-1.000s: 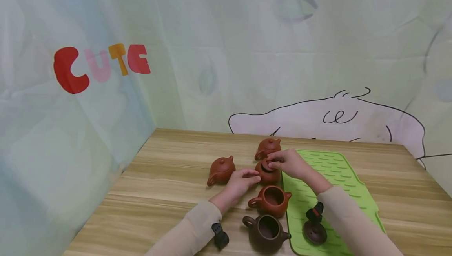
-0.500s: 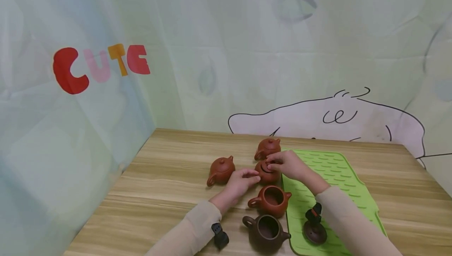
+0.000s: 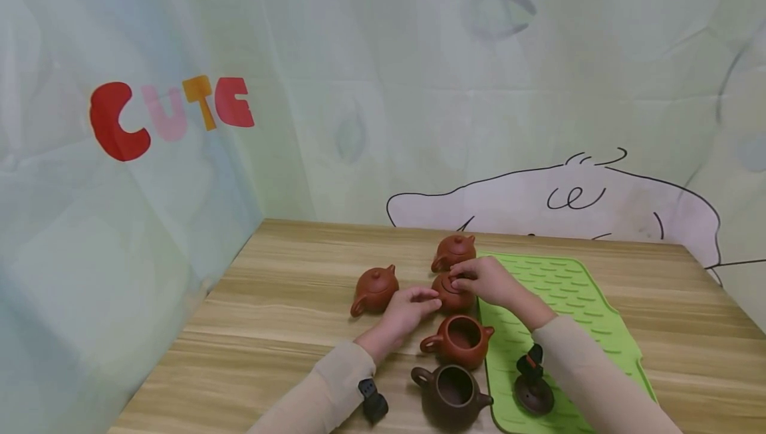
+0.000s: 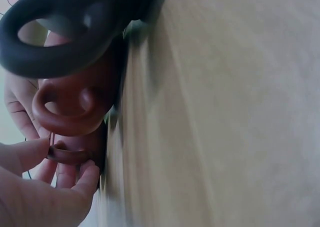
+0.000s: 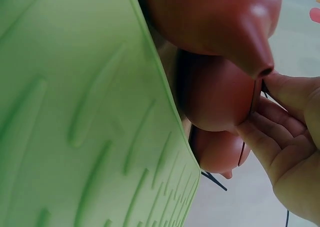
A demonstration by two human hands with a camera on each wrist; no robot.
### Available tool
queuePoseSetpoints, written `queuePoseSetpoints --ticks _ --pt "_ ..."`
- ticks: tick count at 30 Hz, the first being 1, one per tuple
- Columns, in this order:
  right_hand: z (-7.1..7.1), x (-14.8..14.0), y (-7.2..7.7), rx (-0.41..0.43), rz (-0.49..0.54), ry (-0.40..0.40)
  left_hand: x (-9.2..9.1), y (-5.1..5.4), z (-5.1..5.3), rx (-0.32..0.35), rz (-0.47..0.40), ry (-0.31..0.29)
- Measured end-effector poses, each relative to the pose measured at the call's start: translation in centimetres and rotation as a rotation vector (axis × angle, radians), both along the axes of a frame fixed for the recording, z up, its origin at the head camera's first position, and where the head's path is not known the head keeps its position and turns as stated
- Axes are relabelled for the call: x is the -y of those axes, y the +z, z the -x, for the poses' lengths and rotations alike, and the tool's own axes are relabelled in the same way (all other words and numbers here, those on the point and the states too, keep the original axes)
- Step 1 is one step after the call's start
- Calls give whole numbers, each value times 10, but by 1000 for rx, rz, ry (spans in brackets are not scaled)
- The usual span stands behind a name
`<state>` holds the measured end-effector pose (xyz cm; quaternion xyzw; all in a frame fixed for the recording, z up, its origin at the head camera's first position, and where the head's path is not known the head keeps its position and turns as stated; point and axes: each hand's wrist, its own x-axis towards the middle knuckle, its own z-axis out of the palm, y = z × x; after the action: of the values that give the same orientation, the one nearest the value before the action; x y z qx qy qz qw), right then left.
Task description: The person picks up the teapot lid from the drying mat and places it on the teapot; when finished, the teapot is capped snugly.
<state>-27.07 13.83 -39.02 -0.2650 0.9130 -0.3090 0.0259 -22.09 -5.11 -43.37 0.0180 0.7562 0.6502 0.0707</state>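
In the head view a small reddish-brown clay teapot stands at the left edge of the green mat. My left hand pinches its handle between thumb and fingers, as the left wrist view shows. From the other side, my right hand grips the teapot's lid at the top; its fingers cover most of the lid and hide the knob. The lid lies over the mouth, with a thin dark seam showing. Nearer to me stand a lidless orange-brown teapot and a lidless dark brown teapot.
Two lidded teapots stand near, one at the left and one at the back. A dark brown lid lies on the green mat, beneath my right forearm. A printed cloth hangs behind the wooden table.
The lid has come down from a tilt, and the dark gap under it has narrowed to a seam. My right hand has shifted slightly left; my left hand keeps its place.
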Motion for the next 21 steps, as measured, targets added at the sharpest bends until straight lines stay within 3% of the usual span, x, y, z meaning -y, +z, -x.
queuePoseSetpoints --ticks 16,21 --pt "2 -2 -3 -25 -15 4 -1 1 1 39 -2 -6" --pt "0 -4 4 -34 -8 5 3 5 -1 26 11 -34"
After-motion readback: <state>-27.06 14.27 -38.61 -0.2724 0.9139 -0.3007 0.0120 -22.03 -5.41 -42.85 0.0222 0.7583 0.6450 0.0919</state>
